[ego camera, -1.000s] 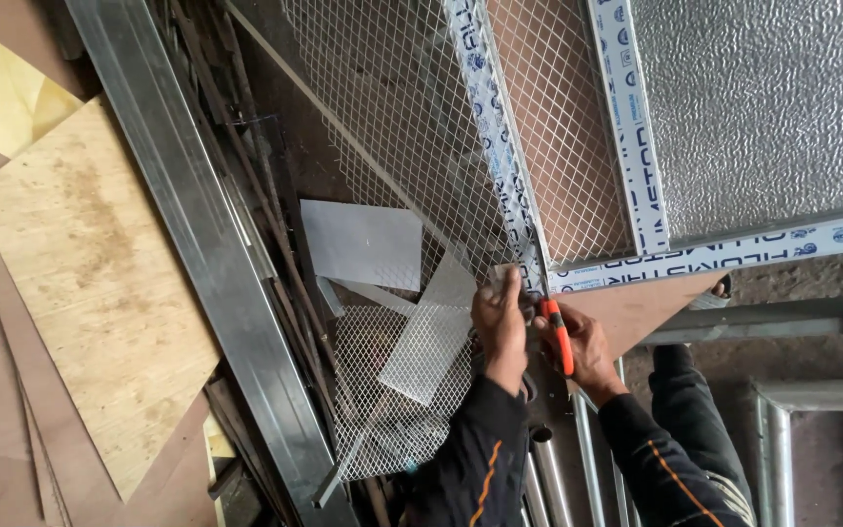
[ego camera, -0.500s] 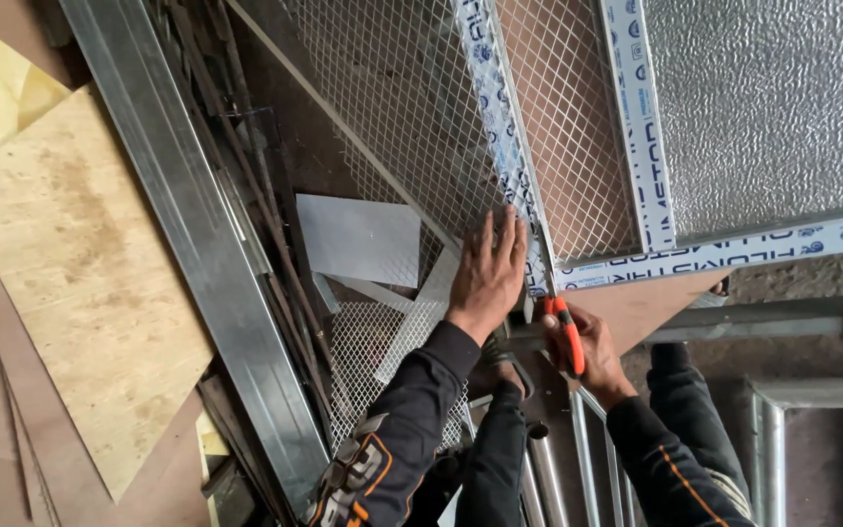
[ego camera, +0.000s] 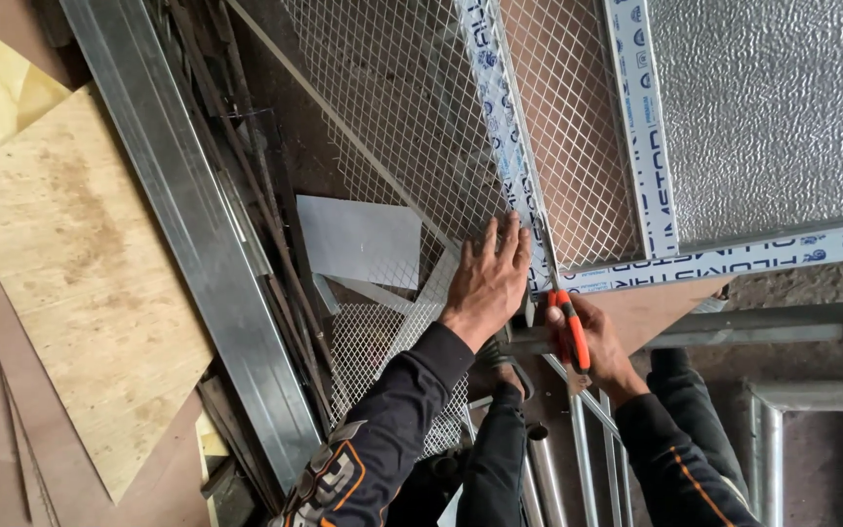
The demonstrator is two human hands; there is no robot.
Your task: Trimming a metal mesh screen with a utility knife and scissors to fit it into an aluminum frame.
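Wire mesh sheet [ego camera: 412, 127]: lies across a metal frame [ego camera: 641, 127], its cut edge running along the frame's inner bar. Left hand [ego camera: 488, 278]: flat and spread, pressing the mesh down, gripping nothing. Right hand [ego camera: 597, 342]: closed around orange-handled snips [ego camera: 568, 327], blades pointing up the mesh edge. Surroundings: plywood board [ego camera: 80, 283], steel channel [ego camera: 187, 224], scrap rods. Risk: the fingers sit just beside the blades and raw wire ends; a slip could likely cut them.

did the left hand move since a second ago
Yes. The left hand went from curled at the mesh edge beside the orange-handled cutter to spread flat on the wire mesh, slightly up the taped frame.
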